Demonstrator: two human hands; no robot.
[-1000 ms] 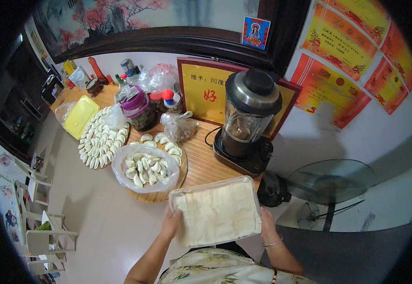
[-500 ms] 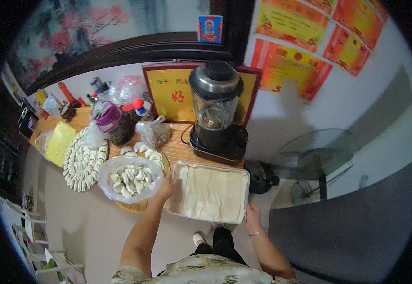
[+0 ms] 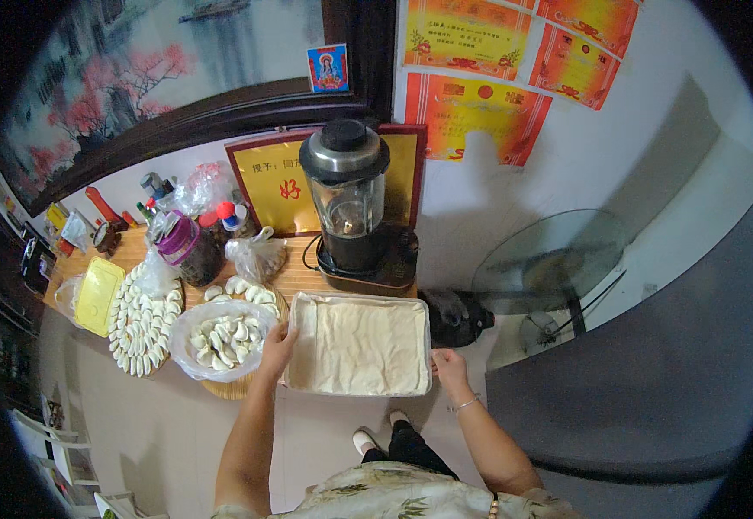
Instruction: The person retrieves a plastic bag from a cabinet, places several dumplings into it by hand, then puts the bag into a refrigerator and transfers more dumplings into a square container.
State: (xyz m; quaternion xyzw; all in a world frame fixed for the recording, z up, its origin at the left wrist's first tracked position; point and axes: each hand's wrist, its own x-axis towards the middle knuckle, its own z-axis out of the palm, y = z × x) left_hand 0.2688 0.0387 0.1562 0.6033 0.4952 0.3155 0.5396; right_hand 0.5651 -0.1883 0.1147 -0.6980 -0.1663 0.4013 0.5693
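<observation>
A shallow rectangular tray (image 3: 359,346), covered inside by a wrinkled cream sheet that looks like cloth, is held level at the table's front edge. My left hand (image 3: 278,348) is closed on its left side. At the opposite side my right hand (image 3: 451,372) has its fingers curled against the tray's rim; part of that grip is hidden. Just left of my left hand stands a bowl wrapped in clear plastic (image 3: 184,356), full of pale crescent dumplings (image 3: 229,339). More dumplings (image 3: 251,291) lie behind it on a round wooden board (image 3: 228,389).
A blender (image 3: 348,208) stands behind the tray. Further left are a round spread of dumplings (image 3: 144,324), a yellow lid (image 3: 99,296), a purple-topped jar (image 3: 188,246) and a knotted plastic bag (image 3: 256,255). A standing fan (image 3: 554,259) and a black bag (image 3: 456,318) are at the right.
The whole view has shifted, so most things appear further left. Both hands stay at the tray's sides, and the tray looks more level. My right hand sits slightly higher along its edge.
</observation>
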